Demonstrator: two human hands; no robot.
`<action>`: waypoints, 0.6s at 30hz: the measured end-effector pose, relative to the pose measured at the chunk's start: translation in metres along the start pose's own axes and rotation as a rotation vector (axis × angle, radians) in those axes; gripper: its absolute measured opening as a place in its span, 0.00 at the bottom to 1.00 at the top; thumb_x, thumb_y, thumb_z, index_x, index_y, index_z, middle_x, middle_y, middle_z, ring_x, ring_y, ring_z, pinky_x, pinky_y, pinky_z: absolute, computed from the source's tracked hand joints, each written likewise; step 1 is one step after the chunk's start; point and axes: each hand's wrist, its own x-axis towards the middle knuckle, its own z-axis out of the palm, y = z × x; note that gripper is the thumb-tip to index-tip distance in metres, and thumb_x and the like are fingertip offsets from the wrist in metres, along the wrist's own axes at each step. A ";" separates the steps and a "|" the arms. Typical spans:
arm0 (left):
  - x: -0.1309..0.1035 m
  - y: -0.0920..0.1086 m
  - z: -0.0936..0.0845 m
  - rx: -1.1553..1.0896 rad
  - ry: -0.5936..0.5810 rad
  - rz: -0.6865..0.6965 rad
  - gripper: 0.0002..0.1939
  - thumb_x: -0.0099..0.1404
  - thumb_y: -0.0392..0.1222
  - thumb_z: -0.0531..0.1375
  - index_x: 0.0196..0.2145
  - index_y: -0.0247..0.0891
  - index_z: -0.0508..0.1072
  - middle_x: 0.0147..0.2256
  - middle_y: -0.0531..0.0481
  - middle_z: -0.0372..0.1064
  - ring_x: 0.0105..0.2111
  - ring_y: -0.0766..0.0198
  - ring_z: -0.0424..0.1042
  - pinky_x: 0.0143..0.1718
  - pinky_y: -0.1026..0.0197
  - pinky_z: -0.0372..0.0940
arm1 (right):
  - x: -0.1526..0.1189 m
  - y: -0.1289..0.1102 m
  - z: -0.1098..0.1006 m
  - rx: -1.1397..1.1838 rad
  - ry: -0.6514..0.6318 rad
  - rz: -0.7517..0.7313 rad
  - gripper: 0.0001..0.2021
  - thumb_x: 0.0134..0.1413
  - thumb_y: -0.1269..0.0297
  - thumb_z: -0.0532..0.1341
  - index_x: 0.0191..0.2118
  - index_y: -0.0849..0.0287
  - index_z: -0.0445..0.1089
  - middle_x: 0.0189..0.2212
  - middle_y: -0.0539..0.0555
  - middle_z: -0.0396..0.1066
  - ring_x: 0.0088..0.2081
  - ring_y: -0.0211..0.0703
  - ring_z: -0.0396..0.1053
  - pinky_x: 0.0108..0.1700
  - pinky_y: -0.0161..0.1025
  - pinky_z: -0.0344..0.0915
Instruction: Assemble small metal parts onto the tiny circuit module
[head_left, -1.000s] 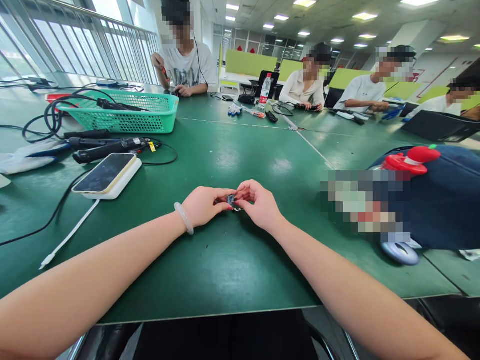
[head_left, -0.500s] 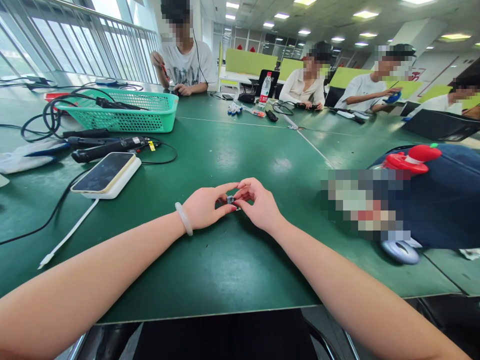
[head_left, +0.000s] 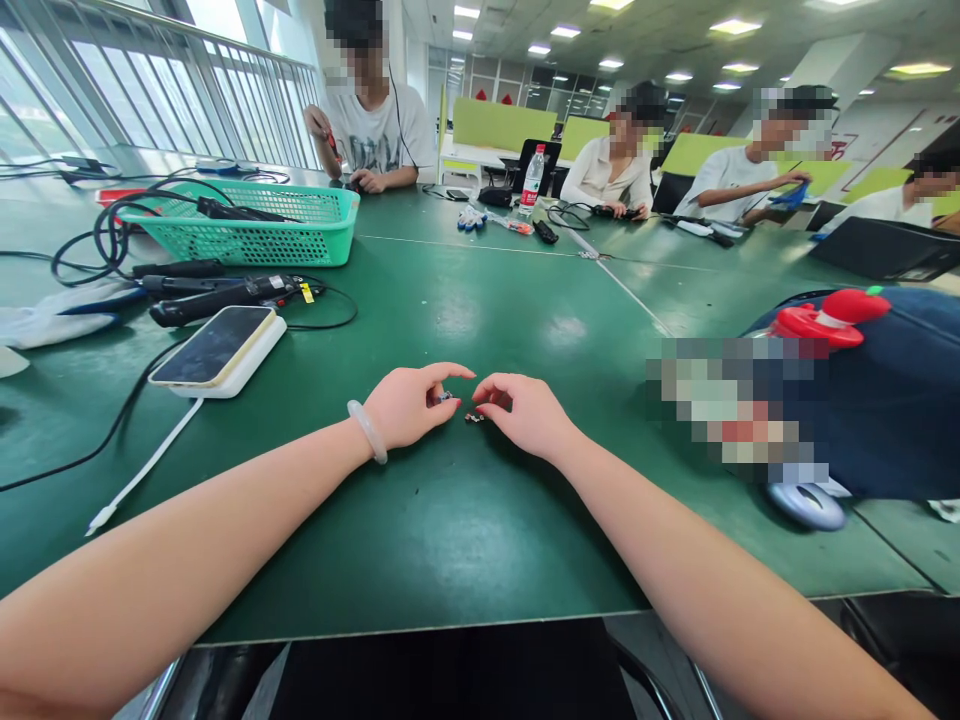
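My left hand (head_left: 409, 405), below a pale bangle (head_left: 367, 431), is closed on a small grey piece (head_left: 447, 397), mostly covered by the thumb and curled fingers. Its index finger stretches out above the piece. To the right, my right hand (head_left: 525, 410) has its thumb and fingertips apart, with nothing visible between them. Several tiny dark and shiny parts (head_left: 474, 417) lie on the green table (head_left: 450, 530) just below the gap between both hands, close to the right thumb. Their exact kind is too small to make out.
At left are a phone on a white block (head_left: 217, 348), a cable, black handheld devices (head_left: 225, 298) and a green basket (head_left: 330, 230). A dark blue bag (head_left: 900, 400) and a round lilac object (head_left: 806, 505) lie right. A bottle (head_left: 532, 182) and several people are across the table.
My hands have moved apart. The small grey piece, earlier between both hands' fingers, has shifted left with my left hand. My right fingers have opened, and the tiny parts on the table show more.
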 end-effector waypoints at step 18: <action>0.005 -0.008 -0.001 -0.112 0.010 -0.141 0.12 0.62 0.38 0.51 0.37 0.40 0.74 0.29 0.52 0.72 0.27 0.66 0.69 0.36 0.62 0.64 | 0.002 0.000 0.002 -0.176 -0.079 -0.041 0.07 0.52 0.72 0.59 0.26 0.57 0.72 0.32 0.51 0.71 0.37 0.41 0.64 0.42 0.40 0.62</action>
